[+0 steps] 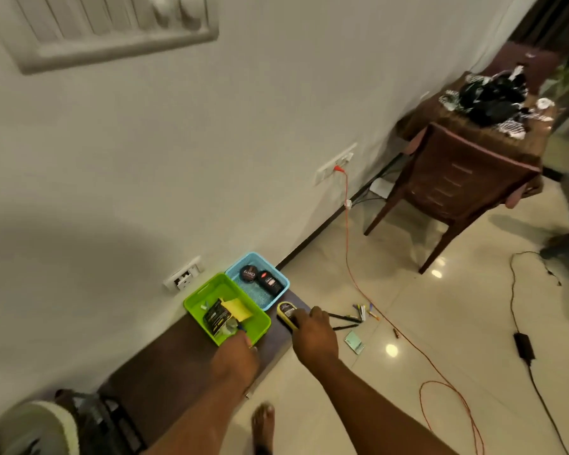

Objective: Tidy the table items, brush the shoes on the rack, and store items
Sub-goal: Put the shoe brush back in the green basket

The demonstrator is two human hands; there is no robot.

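Green basket w/ yellow cloth; blue mesh basket w/ black tins; yellow-black brush; orange cable; dark brown tabletop.

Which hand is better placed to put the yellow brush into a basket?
The right hand. Its fingers already rest on the yellow brush, which lies just beside the blue basket. The left hand is at the green basket, farther away.
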